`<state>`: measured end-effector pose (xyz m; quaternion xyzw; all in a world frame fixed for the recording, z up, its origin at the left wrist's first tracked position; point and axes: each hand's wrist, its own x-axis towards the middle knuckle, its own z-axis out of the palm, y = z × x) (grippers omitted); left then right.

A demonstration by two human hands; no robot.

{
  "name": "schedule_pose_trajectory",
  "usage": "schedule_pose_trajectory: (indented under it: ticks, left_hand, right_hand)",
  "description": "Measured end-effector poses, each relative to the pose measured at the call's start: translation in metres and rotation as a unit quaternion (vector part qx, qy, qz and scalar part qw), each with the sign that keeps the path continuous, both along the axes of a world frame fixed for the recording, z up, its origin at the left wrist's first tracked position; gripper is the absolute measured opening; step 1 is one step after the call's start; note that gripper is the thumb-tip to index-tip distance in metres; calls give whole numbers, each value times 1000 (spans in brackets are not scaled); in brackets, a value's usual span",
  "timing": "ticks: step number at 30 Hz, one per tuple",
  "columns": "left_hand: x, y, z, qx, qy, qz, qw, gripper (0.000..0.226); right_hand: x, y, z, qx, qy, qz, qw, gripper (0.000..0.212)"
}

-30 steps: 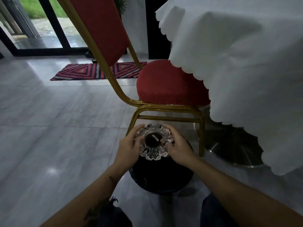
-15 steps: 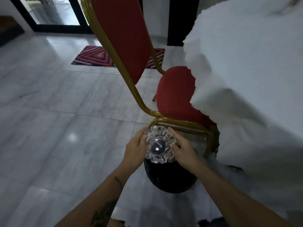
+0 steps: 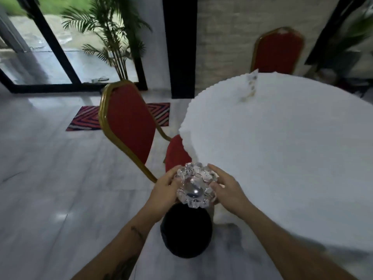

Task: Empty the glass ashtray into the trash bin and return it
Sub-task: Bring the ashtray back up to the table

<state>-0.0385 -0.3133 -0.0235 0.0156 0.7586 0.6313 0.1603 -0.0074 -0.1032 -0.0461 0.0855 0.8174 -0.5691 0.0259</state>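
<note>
The cut-glass ashtray (image 3: pixel 194 184) is held in the air between both hands, roughly level, just above and beyond the black round trash bin (image 3: pixel 186 231) on the floor. My left hand (image 3: pixel 163 191) grips its left rim and my right hand (image 3: pixel 226 190) grips its right rim. The ashtray sits at the near left edge of the round table covered in a white cloth (image 3: pixel 282 158). What lies in its bowl is blurred.
A red chair with a gold frame (image 3: pixel 127 126) stands left of the table, close to the hands. A second red chair (image 3: pixel 277 52) is at the table's far side. A small white card (image 3: pixel 251 85) stands on the cloth. A patterned rug (image 3: pixel 86 120) and a potted palm (image 3: pixel 113 43) are by the glass door.
Both hands have lifted the ashtray from low over the bin up to table-edge height. My view has risen, so the table top now shows from above.
</note>
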Motion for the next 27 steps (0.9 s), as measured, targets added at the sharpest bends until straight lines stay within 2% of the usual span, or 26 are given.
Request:
schedule_pose_trajectory:
  ticks: [4, 10, 14, 19, 23, 27]
  left_hand:
    - [-6, 75, 21, -4, -8, -33, 999, 36]
    - [-9, 209, 21, -24, -43, -66, 997, 46]
    - [-6, 292, 7, -36, -57, -93, 993, 32]
    - [-6, 368, -7, -75, -64, -73, 992, 24]
    - [-12, 406, -13, -146, -56, -71, 985, 43]
    - [-20, 428, -15, -205, -31, -68, 976, 52]
  right_hand:
    - [16, 67, 24, 10, 5, -61, 998, 54]
    - [26, 187, 26, 17, -18, -119, 993, 49]
    - [22, 266, 17, 41, -40, -130, 990, 48]
    - [13, 336, 4, 98, -73, -111, 986, 52]
    - [2, 366, -9, 141, -93, -117, 979, 57]
    - [-9, 382, -17, 187, -89, -104, 973, 59]
